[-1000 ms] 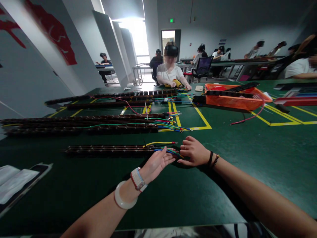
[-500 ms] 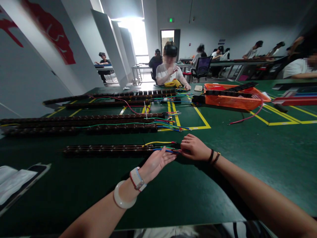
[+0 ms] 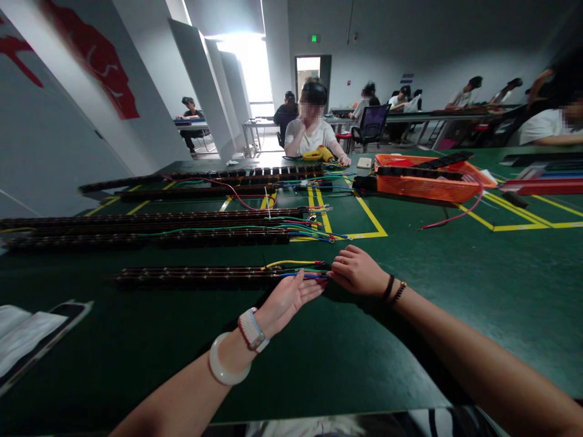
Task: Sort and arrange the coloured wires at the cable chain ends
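A slim dark cable-chain-like strip (image 3: 195,276) lies on the green table in front of me, with coloured wires leaving its right end. My left hand (image 3: 291,298) is palm up at that end, fingers stretched out and thumb raised, with a blue wire (image 3: 291,275) running along the fingers. My right hand (image 3: 357,271) is closed, its fingertips pinching the wires' far ends by my left fingertips; which wires it holds is partly hidden. A yellow wire (image 3: 289,262) with a red terminal lies just behind the hands, above a green wire.
Several similar dark strips (image 3: 150,233) with wires lie farther back. An orange basket (image 3: 423,185) stands at the back right, a pink wire (image 3: 450,220) trailing from it. Across the table, a person (image 3: 312,130) sits behind a yellow tool (image 3: 325,153). Papers (image 3: 27,334) lie at the left edge.
My hands and the wires stay almost where they were, with only a slight shift of the right hand. The person opposite has brought a hand closer to the head.
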A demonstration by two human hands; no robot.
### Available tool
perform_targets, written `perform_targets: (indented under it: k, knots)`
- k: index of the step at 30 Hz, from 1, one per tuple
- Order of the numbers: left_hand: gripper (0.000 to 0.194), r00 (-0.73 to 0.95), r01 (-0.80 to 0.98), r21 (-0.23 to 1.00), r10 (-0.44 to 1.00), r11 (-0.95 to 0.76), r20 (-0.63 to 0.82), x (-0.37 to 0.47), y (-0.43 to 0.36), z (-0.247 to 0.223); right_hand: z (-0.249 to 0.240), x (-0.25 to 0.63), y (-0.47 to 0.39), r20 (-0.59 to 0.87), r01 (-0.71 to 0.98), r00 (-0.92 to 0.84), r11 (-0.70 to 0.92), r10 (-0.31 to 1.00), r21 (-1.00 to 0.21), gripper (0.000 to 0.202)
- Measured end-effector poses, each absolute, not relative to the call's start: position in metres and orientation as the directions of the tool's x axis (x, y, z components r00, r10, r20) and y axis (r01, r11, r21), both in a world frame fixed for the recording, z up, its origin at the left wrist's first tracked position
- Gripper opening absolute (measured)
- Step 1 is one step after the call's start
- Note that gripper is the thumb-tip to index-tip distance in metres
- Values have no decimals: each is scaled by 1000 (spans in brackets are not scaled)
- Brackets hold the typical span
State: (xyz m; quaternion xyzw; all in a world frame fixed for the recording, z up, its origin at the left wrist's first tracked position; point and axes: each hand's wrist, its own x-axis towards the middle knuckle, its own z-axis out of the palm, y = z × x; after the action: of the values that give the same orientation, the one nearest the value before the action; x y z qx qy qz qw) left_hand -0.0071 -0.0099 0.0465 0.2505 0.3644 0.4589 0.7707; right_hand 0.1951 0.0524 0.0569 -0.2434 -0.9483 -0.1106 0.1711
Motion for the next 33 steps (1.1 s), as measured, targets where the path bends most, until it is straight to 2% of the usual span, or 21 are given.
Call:
perform_targets:
  k: [5, 13, 22, 33]
  knots:
    - [23, 322, -522, 737, 899, 430, -297, -7, -9, 44, 62, 191, 46, 401, 497, -829, 841, 389, 211, 34]
    - [33, 341, -475, 768, 894, 430, -290, -8, -10, 42, 50, 190, 55, 328, 585, -795, 788, 511, 191, 30]
    - [28, 336, -466, 773, 894, 430, -295, -9, -11, 42, 44, 179, 56, 288, 545, -832, 795, 474, 267, 31]
    - [24, 307, -499, 757, 903, 421, -300, -10, -7, 39, 34, 171, 66, 327, 652, -751, 724, 574, 225, 26]
